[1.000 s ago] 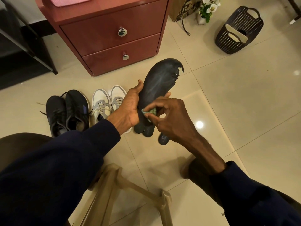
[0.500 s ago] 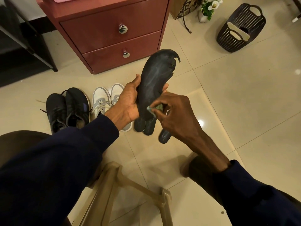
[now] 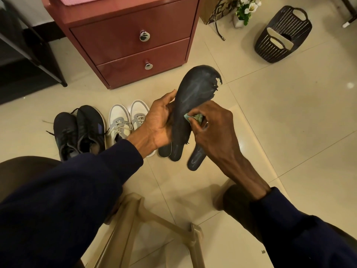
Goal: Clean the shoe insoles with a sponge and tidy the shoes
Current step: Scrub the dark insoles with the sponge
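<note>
My left hand (image 3: 160, 122) grips a dark, worn insole (image 3: 193, 95) by its left edge and holds it up over the floor, torn toe end pointing away. My right hand (image 3: 214, 128) pinches a small greenish sponge (image 3: 195, 117) against the insole's middle right edge. Three more dark insoles (image 3: 196, 157) lie on the tiles below my hands, partly hidden. A black pair of sneakers (image 3: 81, 130) and a white-grey pair (image 3: 125, 120) stand side by side on the floor to the left.
A red two-drawer cabinet (image 3: 131, 39) stands just beyond the shoes. A black plastic basket (image 3: 282, 35) lies on its side at the back right, near a small flower pot (image 3: 243, 10). A tan stool frame (image 3: 154, 229) is between my legs. A dark shelf (image 3: 29, 55) is at the left.
My right hand has slid the sponge from the insole's lower part up toward its middle. The insole has shifted slightly in my left hand.
</note>
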Tool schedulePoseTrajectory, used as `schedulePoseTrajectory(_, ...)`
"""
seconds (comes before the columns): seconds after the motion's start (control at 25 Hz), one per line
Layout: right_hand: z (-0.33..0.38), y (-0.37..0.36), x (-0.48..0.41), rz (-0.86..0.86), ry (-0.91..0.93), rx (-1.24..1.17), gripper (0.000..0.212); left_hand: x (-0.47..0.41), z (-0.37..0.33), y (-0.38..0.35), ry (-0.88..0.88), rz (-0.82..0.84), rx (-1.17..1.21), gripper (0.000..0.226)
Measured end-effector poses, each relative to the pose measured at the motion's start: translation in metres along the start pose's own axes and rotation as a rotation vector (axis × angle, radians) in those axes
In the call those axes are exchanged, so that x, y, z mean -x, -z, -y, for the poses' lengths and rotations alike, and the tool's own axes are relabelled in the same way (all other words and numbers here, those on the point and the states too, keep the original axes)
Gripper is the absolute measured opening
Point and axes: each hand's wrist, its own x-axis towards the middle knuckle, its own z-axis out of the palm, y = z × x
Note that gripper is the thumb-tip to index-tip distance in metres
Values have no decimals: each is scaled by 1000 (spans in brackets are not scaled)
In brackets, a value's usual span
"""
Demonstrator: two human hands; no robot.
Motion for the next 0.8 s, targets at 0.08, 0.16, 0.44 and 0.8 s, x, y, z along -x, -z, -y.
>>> schedulePoseTrajectory(0.08,9,-3,2,36,17,-41,17,0,1,0,9,28,-7,43)
schedulePoseTrajectory(0.16,20,-2,2,163,65,-172,16,2,1,3,36,53,-15,52)
schedulePoseTrajectory(0.44,12,-3,1,26,125,-1,25,0,-6,-1,-27,-31,-15,30)
schedulePoseTrajectory(0.8,7,3,9,93,121,-16,29,7,-7,-5,18,64,97,55)
